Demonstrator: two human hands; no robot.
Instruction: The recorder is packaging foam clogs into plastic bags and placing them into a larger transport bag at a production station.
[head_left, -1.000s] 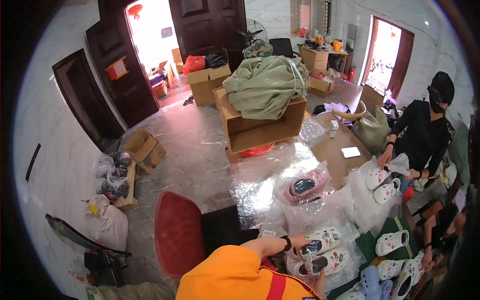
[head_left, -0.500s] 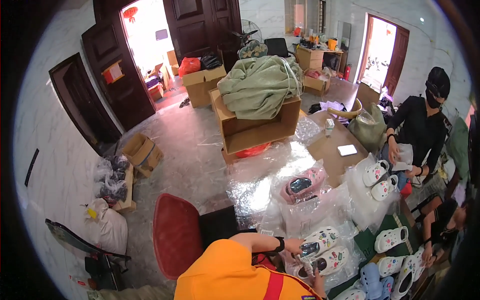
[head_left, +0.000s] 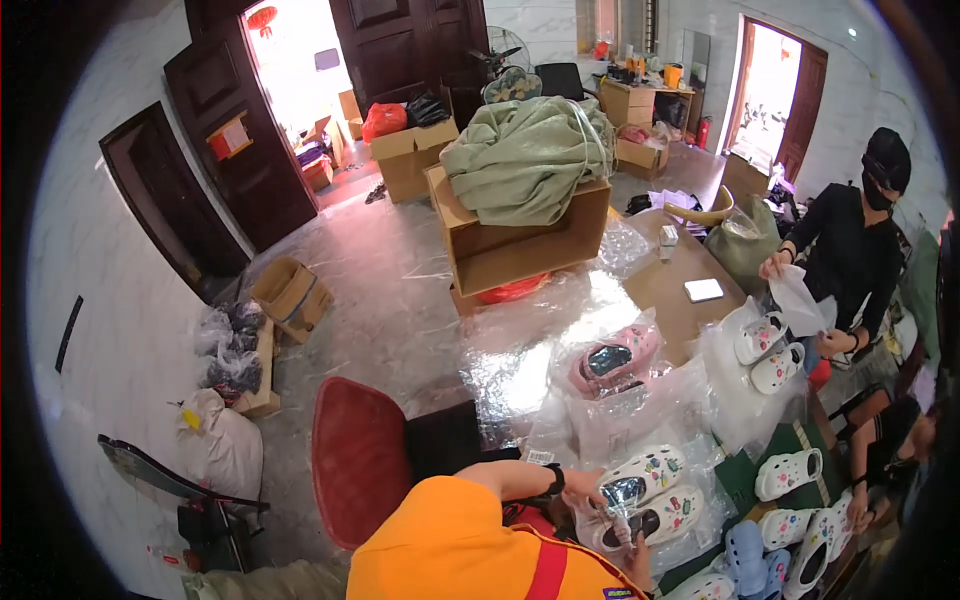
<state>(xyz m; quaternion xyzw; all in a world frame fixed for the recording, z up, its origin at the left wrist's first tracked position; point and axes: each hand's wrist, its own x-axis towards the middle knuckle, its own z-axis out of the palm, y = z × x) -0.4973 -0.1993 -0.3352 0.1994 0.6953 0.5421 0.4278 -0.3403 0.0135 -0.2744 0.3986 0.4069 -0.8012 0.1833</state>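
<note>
**Two hands at a pair of white clogs, seen from above**

Two hands work close together at the near edge of the scene, below an orange-sleeved shoulder (head_left: pixel 450 545). We see the left hand (head_left: pixel 583 487), with a dark band at its wrist, resting on the heel end of a white foam clog with coloured charms (head_left: pixel 642 472); its fingers lie over the shoe, though we cannot tell how firmly they grip. The right hand (head_left: pixel 632 553) sits just nearer and to the right, largely hidden by the shoulder; its fingertips meet a second white decorated clog (head_left: pixel 668 512), and whether they are clamped on it we cannot tell. Both clogs lie side by side in crinkled clear plastic wrapping (head_left: pixel 600 425), near the right of the frame.

Farther off, a pink clog in a clear bag (head_left: pixel 612 362) lies on the same plastic. To the right, more white clogs (head_left: pixel 772 352) rest on a brown low table (head_left: pixel 668 290), which also bears a small white flat rectangle (head_left: pixel 704 290). A person in black clothing (head_left: pixel 850 250) sits at the far right, holding a white plastic bag (head_left: pixel 803 300) with both hands. A large open cardboard box (head_left: pixel 520 250) filled with pale green cloth (head_left: pixel 528 155) stands at the far centre. A red round-backed chair (head_left: pixel 358 460) stands to the near left, just beside the shoulder. Dark wooden doors (head_left: pixel 230 150) line the far left wall.
</note>
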